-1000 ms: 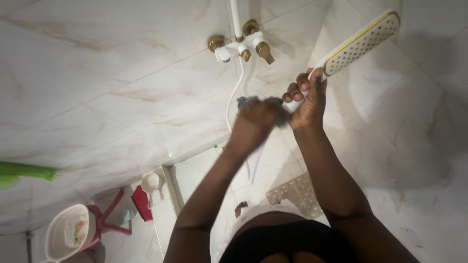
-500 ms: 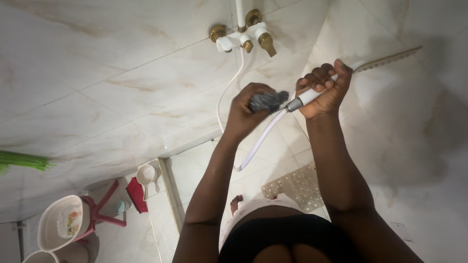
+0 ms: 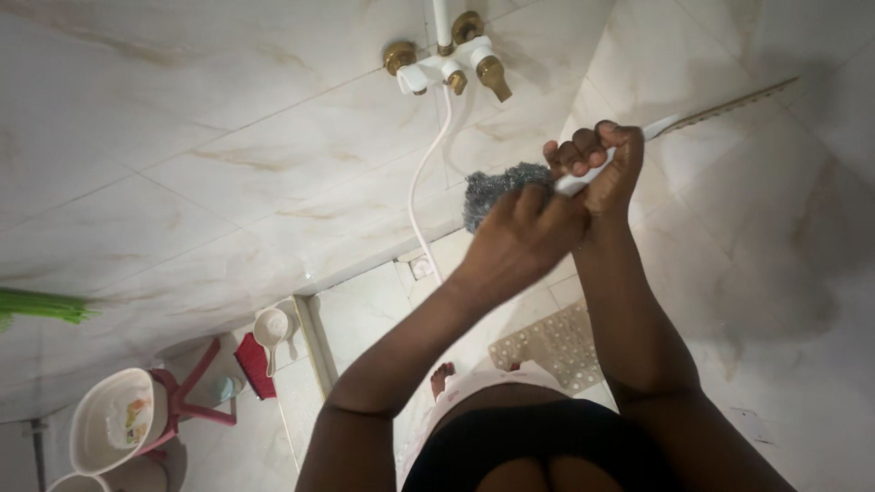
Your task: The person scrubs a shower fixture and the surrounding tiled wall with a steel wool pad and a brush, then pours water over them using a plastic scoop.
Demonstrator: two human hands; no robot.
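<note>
My right hand (image 3: 602, 169) grips the white handle of a hand shower (image 3: 720, 111), whose flat head is seen edge-on and points up to the right. My left hand (image 3: 524, 237) holds a grey steel-wool scrubber (image 3: 492, 189) pressed against the lower end of the handle, right beside my right hand. The white hose (image 3: 421, 196) runs from the handle area up to the white and gold wall mixer tap (image 3: 447, 68). The joint between hose and handle is hidden behind my left hand.
Marble-look tiles cover the walls and floor. A perforated beige bath mat (image 3: 551, 346) lies on the floor below. At the lower left stand a red stool (image 3: 187, 401), a white basin (image 3: 114, 419), a red brush (image 3: 255, 364) and a white scoop (image 3: 271, 333). Something green (image 3: 41, 305) juts in at the left.
My left hand has moved right and up along the handle with the scrubber, covering the hose joint. One second ago the shower head showed its perforated face; it is edge-on in the later frames.
</note>
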